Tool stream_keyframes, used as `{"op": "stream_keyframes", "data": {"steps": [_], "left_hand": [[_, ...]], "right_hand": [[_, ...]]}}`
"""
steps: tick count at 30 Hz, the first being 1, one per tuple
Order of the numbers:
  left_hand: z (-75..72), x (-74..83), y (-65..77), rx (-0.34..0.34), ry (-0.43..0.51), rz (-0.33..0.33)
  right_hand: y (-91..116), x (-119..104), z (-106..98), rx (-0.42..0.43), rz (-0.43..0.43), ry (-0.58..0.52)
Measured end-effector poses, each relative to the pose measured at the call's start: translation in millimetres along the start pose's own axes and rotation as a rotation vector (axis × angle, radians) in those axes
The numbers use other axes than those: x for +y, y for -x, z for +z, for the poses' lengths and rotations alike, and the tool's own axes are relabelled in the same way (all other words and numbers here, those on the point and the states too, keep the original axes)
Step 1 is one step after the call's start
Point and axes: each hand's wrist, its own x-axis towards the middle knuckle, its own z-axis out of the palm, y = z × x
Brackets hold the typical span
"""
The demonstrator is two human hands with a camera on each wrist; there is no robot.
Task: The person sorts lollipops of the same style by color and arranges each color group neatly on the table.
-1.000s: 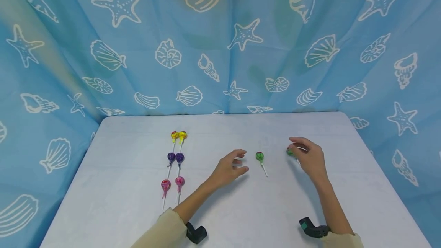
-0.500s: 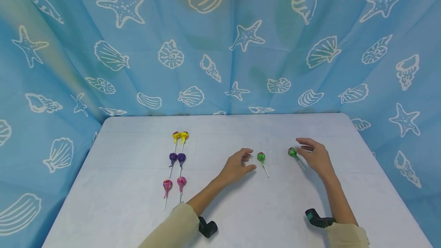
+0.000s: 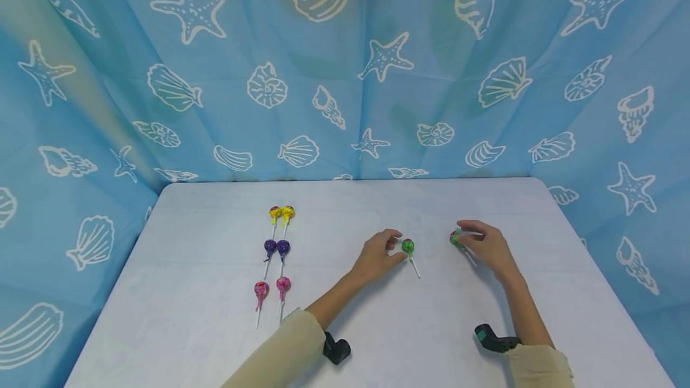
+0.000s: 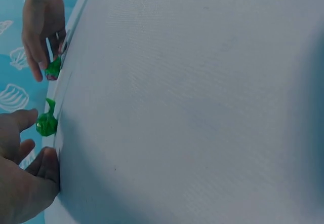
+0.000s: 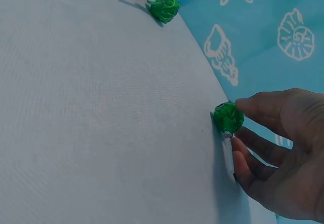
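Observation:
Two green-wrapped lollipops lie on the white table right of centre. My left hand (image 3: 375,256) is beside the left green lollipop (image 3: 408,246), thumb and fingers spread apart with the thumb tip close to the wrapped head. At the other green lollipop (image 3: 455,239), my right hand (image 3: 487,250) reaches over from the right and partly covers it. In the right wrist view, one fingertip touches the head of that lollipop (image 5: 229,117), while other fingers (image 5: 243,165) lie beside its white stick, with a gap between the digits.
Left of the hands lie yellow lollipops (image 3: 288,212), purple lollipops (image 3: 283,248) and pink lollipops (image 3: 283,284), in pairs forming two columns. A blue curtain (image 3: 345,76) with white shell prints hangs behind the white table (image 3: 178,268).
My left hand has moved right, up to the left green lollipop. My right hand drew back from the right green lollipop, then came in over it again.

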Motion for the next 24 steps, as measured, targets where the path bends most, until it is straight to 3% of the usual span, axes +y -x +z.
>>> {"op": "stream_keyframes", "data": {"steps": [24], "left_hand": [[5.5, 6.6, -8.5, 0.026, -0.055, 0.025]], "right_hand": [[-1.9, 0.7, 4.9, -0.003, 0.013, 0.016]]}}
